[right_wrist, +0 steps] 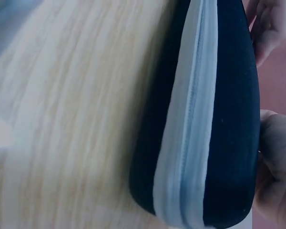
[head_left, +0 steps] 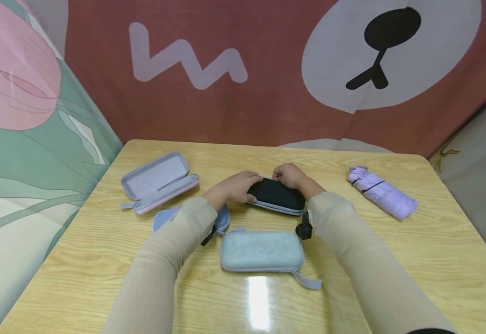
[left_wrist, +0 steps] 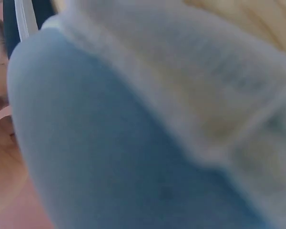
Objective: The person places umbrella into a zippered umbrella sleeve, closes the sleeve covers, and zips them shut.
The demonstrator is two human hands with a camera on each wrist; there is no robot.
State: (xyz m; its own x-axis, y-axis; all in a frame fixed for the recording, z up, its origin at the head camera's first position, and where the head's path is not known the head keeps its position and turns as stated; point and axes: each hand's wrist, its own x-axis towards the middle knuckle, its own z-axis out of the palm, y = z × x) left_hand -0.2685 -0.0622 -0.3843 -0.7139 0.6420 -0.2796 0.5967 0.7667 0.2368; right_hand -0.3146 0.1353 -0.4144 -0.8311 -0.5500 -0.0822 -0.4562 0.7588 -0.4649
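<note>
A black zippered hard case (head_left: 277, 195) with a pale grey zip band lies on the wooden table. My left hand (head_left: 239, 186) grips its left end, thumb at the front and fingers over the top. At the far edge of the case my right hand (head_left: 289, 176) pinches with curled fingers; what is between the fingertips is hidden. The right wrist view shows the zip side of the black case (right_wrist: 231, 119) close up, the zip closed along the visible stretch. In the left wrist view a blurred blue surface (left_wrist: 100, 133) covers most of the frame.
Nearer me lies a closed light-blue case (head_left: 262, 251) with a strap. A blue case (head_left: 223, 218) is partly hidden under my left forearm. An open grey-lilac case (head_left: 157, 176) stands at the left, and a folded purple umbrella (head_left: 382, 191) lies right. A cloth backdrop (head_left: 226, 116) hangs behind.
</note>
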